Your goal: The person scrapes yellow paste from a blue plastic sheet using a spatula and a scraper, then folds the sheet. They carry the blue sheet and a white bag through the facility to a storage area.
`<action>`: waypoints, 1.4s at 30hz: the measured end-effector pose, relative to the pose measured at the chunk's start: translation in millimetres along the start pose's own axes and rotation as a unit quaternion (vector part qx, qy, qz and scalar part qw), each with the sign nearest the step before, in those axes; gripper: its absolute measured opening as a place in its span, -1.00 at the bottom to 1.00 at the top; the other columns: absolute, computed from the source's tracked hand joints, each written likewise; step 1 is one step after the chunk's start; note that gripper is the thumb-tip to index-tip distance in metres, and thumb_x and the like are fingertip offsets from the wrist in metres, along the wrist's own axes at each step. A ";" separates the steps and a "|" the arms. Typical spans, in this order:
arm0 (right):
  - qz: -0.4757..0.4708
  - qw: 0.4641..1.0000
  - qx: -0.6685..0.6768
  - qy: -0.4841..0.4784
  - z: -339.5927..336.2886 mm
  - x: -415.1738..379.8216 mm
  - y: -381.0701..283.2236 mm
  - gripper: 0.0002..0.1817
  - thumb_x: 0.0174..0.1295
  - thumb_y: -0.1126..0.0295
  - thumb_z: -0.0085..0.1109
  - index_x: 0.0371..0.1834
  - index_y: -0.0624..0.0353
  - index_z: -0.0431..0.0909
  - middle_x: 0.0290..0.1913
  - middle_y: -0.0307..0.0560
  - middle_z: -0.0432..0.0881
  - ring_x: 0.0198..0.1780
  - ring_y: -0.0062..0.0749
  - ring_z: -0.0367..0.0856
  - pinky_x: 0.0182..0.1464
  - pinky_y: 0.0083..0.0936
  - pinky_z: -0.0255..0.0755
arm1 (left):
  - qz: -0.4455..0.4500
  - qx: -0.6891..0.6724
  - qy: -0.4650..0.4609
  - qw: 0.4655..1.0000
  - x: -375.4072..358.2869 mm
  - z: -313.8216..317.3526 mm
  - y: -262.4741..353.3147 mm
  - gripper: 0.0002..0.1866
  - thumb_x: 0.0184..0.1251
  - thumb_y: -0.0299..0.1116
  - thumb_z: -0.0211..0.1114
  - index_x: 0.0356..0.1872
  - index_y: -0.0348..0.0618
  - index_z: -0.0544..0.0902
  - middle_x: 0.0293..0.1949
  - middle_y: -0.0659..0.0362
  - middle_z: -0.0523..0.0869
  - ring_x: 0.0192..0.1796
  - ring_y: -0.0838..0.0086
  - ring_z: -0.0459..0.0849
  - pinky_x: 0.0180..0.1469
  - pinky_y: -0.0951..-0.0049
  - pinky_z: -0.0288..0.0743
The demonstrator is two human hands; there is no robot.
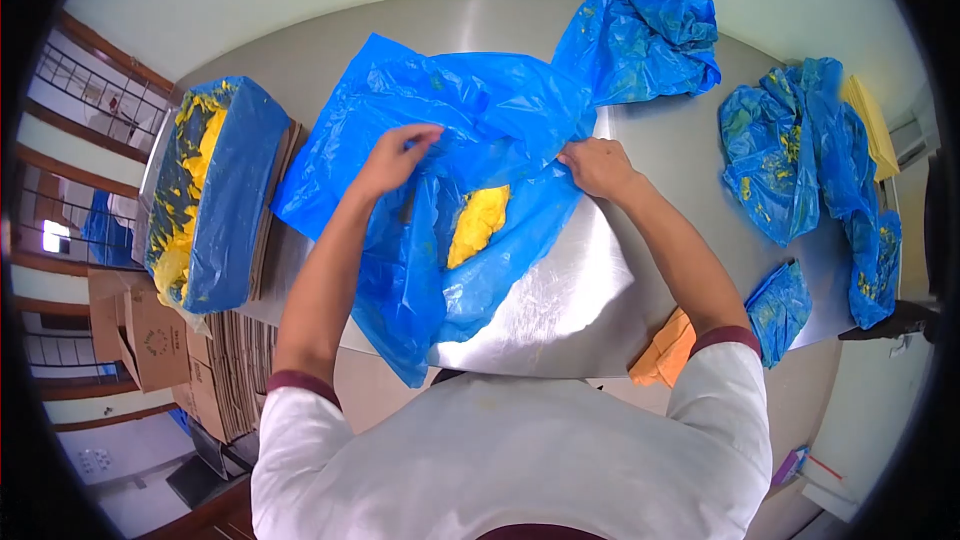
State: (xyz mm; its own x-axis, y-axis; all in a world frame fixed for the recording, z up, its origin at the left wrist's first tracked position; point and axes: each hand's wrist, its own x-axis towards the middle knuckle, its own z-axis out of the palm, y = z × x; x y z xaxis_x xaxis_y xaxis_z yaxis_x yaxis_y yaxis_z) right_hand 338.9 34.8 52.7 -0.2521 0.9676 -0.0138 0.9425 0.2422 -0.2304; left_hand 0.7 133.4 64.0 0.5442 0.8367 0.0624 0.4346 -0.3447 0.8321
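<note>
A large blue plastic bag [470, 90] lies spread and crumpled on the metal table in front of me. A lump of soft yellow material [480, 225] sits on the film near its middle. My right hand [600, 168] is closed on the bag's right edge, pinching the film between thumb and fingers. Over the left part of the bag is my left hand [398, 158], its fingers bent and the thumb a little apart from them. I see no film gripped in it.
A blue-lined crate [225, 220] smeared with yellow material stands at the left. Crumpled blue bags with yellow residue lie behind [650, 40] and at the right [770, 155]. An orange cloth-like piece [662, 350] is at the metal table's [540, 315] front edge. Cardboard [235, 370] is stacked lower left.
</note>
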 end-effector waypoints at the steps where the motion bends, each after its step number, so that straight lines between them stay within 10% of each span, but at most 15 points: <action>1: -0.002 1.000 0.000 0.003 1.3 0.3 0.5 -0.77 0.30 0.27 -0.01 -0.11 -0.02 0.62 -0.35 0.07 0.68 -0.26 0.01 0.67 -0.22 -0.08 0.50 | 0.016 0.027 -0.010 0.999 13.5 2.1 12.3 -0.71 0.24 -0.37 0.27 -0.03 -0.20 0.66 -0.13 0.03 0.72 -0.07 0.35 0.67 0.00 0.39 0.50; 9: 0.001 1.000 0.002 0.027 3.5 -2.1 -5.1 -0.78 0.33 0.24 -0.03 -0.15 -0.03 0.62 -0.37 0.07 0.67 -0.30 -0.01 0.67 -0.26 -0.09 0.50 | -0.048 0.283 -0.161 0.944 83.5 50.6 51.4 -0.59 0.06 0.00 0.42 -0.36 -0.20 0.73 -0.34 -0.01 0.74 -0.25 0.16 0.71 -0.17 0.27 0.55; 30: -0.074 0.997 -0.021 -0.026 -0.1 -22.0 -30.4 -0.89 0.28 0.29 0.06 -0.25 0.04 0.51 -0.44 -0.07 0.64 -0.39 -0.08 0.65 -0.40 -0.15 0.46 | -0.099 -0.174 -0.202 0.959 131.8 71.5 -51.1 -0.81 0.22 -0.29 0.39 -0.30 -0.23 0.75 -0.39 0.30 0.72 -0.36 0.61 0.58 -0.28 0.48 0.49; 36: -0.082 0.995 -0.040 -0.033 -3.1 -33.2 -44.3 -0.91 0.22 0.34 0.10 -0.26 0.04 0.51 -0.45 -0.10 0.63 -0.42 -0.15 0.66 -0.44 -0.20 0.47 | -0.140 -0.008 -0.222 0.965 119.7 50.4 -15.8 -0.79 0.30 -0.35 0.28 -0.13 -0.22 0.70 -0.26 0.17 0.73 -0.15 0.56 0.62 -0.09 0.51 0.51; 39: -0.079 0.994 -0.054 -0.052 -10.5 -32.3 -46.3 -0.87 0.18 0.39 0.11 -0.21 0.04 0.54 -0.41 -0.11 0.65 -0.41 -0.17 0.67 -0.43 -0.23 0.50 | -0.043 -0.175 -0.111 0.977 82.6 21.3 -22.9 -0.71 0.36 -0.37 0.18 0.04 -0.23 0.60 -0.11 0.09 0.70 -0.02 0.48 0.62 0.07 0.48 0.47; 42: -0.077 0.995 -0.046 -0.051 -10.6 -31.3 -46.1 -0.88 0.22 0.36 0.09 -0.21 0.03 0.54 -0.40 -0.10 0.65 -0.40 -0.16 0.67 -0.42 -0.23 0.51 | -0.137 -0.346 0.063 0.926 9.4 -7.7 -23.6 -0.57 0.45 -0.22 0.08 0.23 -0.23 0.40 0.09 0.03 0.59 0.12 0.35 0.56 0.22 0.38 0.40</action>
State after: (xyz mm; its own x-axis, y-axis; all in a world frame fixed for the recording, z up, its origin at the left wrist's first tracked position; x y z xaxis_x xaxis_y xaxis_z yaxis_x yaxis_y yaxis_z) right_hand 305.7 -5.8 74.1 -0.4122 0.9071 -0.0851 0.9056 0.3977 -0.1472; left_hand -10.0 152.7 49.2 0.3744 0.9106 -0.1750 -0.0450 0.2063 0.9774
